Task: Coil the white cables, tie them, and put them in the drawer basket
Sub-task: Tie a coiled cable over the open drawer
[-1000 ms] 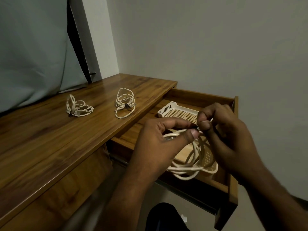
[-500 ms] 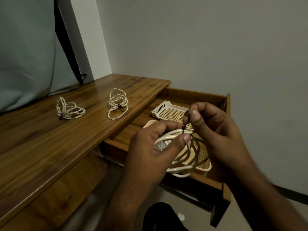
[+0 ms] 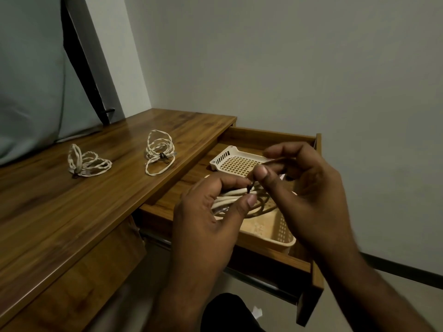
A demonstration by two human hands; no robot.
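A wooden counter (image 3: pixel 72 212) with a glossy brown grain runs along the left. Behind it hangs a grey-green fabric panel (image 3: pixel 31 68), with a dark slanted bar (image 3: pixel 86 61) beside it ending at a small dark fitting near the counter's back edge. A plain grey wall (image 3: pixel 287 68) fills the upper right, with a dark baseboard (image 3: pixel 407 274) at its foot. A small white scrap (image 3: pixel 257 311) lies on the pale floor (image 3: pixel 251 298) below.

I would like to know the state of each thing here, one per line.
Drawer: open.
Cable in hands: coiled, tie being fastened.
Two cables on desk: coiled, tied.
Beige basket: in drawer, no cable visible inside.
Left hand: holds coil.
Right hand: pinches tie.
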